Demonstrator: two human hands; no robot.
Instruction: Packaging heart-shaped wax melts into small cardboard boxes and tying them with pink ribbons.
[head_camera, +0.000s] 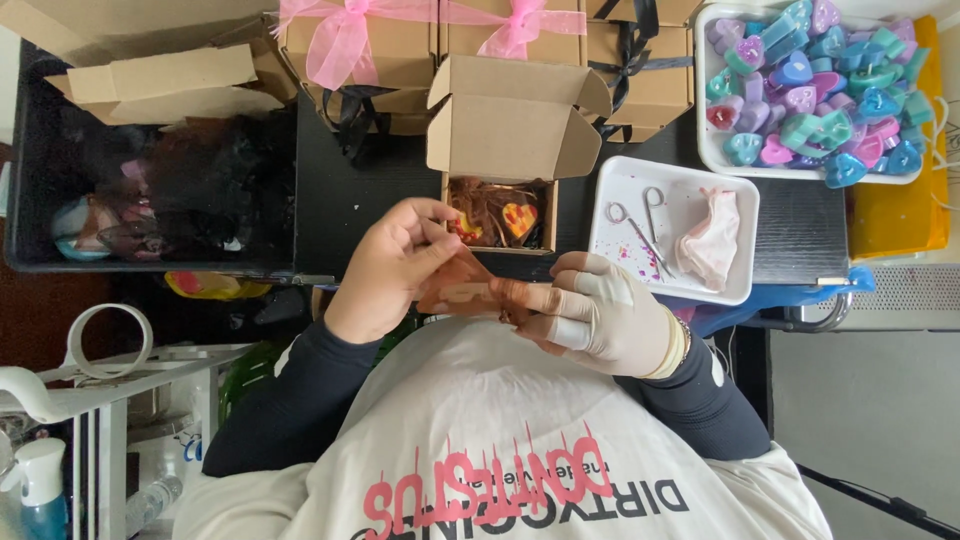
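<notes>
I hold a small sheer brown organza pouch (468, 290) between both hands, just in front of the open brown cardboard box (505, 150) on the black worktop (370, 200). My bare left hand (390, 265) pinches its left edge, fingers closed on the fabric. My gloved right hand (595, 315) clamps the right end. A white tray (690, 200) with small scissors (640, 225) sits just right of the box.

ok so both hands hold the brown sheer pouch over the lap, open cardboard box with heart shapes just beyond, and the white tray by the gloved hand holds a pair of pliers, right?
Not quite: the head view shows small metal scissors in the white tray, not pliers, beside a crumpled pink glove. The rest stands: bare left hand and gloved right hand hold the brown sheer pouch, with the open cardboard box just beyond.
</notes>
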